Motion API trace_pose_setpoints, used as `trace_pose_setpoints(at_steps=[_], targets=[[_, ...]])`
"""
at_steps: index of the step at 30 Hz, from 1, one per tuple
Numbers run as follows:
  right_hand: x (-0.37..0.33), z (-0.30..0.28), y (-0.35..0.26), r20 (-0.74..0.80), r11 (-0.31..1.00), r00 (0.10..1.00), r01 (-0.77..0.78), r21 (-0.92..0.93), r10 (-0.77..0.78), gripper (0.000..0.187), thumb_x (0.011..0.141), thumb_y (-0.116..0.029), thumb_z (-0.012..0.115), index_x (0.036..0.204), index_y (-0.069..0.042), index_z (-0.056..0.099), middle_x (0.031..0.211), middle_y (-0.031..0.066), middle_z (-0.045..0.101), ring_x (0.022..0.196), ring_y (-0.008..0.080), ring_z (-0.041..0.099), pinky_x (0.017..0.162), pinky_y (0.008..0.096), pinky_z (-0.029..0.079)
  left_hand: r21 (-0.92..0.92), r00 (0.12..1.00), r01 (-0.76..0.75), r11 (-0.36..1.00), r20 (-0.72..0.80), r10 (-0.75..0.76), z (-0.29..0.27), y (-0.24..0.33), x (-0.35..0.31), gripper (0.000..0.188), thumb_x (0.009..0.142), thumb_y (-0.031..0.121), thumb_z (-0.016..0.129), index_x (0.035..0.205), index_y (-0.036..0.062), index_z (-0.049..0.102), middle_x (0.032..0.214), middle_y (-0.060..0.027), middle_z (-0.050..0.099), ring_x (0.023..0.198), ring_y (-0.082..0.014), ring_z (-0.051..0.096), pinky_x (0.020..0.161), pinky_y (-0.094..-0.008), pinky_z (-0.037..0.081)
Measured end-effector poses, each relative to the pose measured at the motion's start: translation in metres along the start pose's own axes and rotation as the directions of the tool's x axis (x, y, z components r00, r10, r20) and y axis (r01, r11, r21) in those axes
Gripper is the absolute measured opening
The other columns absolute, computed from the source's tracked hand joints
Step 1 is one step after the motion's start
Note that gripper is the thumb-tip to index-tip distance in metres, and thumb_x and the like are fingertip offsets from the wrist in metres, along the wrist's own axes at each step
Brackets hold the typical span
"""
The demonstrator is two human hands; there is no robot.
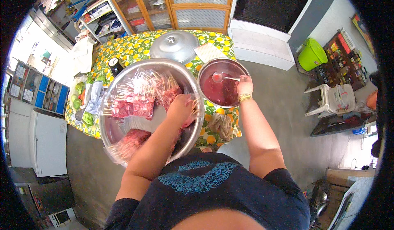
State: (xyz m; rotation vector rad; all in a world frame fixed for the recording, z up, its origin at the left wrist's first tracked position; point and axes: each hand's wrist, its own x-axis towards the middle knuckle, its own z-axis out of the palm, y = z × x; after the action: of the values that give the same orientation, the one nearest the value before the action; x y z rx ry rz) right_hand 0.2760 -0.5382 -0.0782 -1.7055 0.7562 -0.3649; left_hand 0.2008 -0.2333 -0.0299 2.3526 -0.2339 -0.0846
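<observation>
A large metal basin [105, 119] holds several bundles of raw meat skewers [133, 105], some in clear plastic bags. At the basin's right side my left hand [180, 109] is closed round a bundle of meat skewers; its fingers are partly hidden. To the right stands a smaller metal pot [202, 92] with dark red liquid. Over its right rim my right hand [245, 85], with bangles at the wrist, grips the handle of a ladle [218, 78]. The ladle's bowl, with red liquid in it, is above the pot's liquid.
A domed metal lid [173, 45] lies behind the basin on the lemon-patterned tablecloth [135, 45]. A crumpled brown cloth [221, 126] is below the pot. Vegetables [78, 101] and a black cup [115, 66] sit left. A white plastic chair [334, 101] and green bin [312, 55] stand right.
</observation>
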Motion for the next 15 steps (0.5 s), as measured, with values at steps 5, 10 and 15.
trace_pose_setpoints(at_steps=[5,10,15], targets=[[0.057,0.039,0.079,-0.01,0.96,0.992,0.117,-0.256,-0.124,0.016,0.104,-0.02,0.053,0.104,-0.008,0.063,0.069,0.0078,0.065,0.054,0.0185,0.062,0.046,0.0354,0.048,0.062,0.997,-0.07,0.996,0.027,0.068,-0.007,0.003,0.002,0.027,0.086,0.014,0.064,0.11,0.0039,0.073,0.116,-0.0202,0.067,0.115,-0.0369,0.061,0.101,-0.0458,0.047],[0.055,0.047,0.097,0.142,0.975,0.99,0.054,-0.214,-0.024,0.017,0.105,-0.019,0.048,0.106,-0.007,0.059,0.07,0.0077,0.061,0.052,0.0187,0.058,0.047,0.0349,0.05,0.087,0.997,-0.076,0.993,-0.025,0.078,-0.002,-0.008,0.001,0.027,0.085,0.014,0.065,0.109,0.0053,0.073,0.112,-0.0188,0.068,0.112,-0.038,0.061,0.1,-0.046,0.048],[0.015,0.018,0.051,0.234,0.883,0.901,-0.415,0.219,0.366,0.018,0.105,-0.02,0.044,0.11,-0.008,0.057,0.071,0.0107,0.06,0.051,0.0166,0.054,0.047,0.0334,0.051,0.044,0.997,-0.075,0.996,-0.025,0.076,0.009,-0.02,0.007,0.027,0.085,0.015,0.065,0.108,0.0049,0.072,0.11,-0.0207,0.069,0.11,-0.0392,0.062,0.098,-0.046,0.048]])
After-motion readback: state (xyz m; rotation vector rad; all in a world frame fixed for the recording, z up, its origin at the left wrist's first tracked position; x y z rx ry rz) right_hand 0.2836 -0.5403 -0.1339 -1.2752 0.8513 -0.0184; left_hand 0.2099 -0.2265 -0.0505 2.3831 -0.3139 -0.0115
